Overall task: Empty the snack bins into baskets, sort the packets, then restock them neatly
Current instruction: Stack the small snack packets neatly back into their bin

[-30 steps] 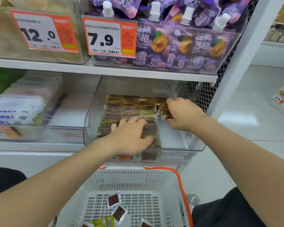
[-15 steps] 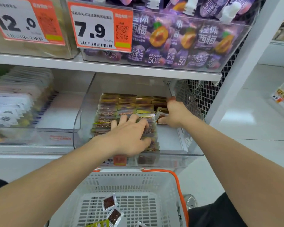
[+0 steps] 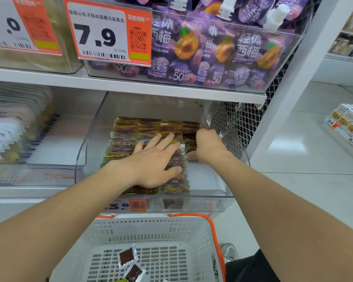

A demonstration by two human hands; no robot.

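The packets (image 3: 126, 139) in the bin (image 3: 86, 155) look light, slick and floppy: the left hand (image 3: 155, 161) presses them with fingers (image 3: 168, 138) spread flat, while at 3 o'clock the right hand (image 3: 209, 146) curls round a row's edge, the likeliest hold.

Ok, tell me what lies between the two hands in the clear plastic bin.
Head view: rows of brown snack packets span between left hand and right hand.

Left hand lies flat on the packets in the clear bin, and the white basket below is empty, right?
Not empty: the head view shows a few loose packets in the white basket. The left hand part is right.
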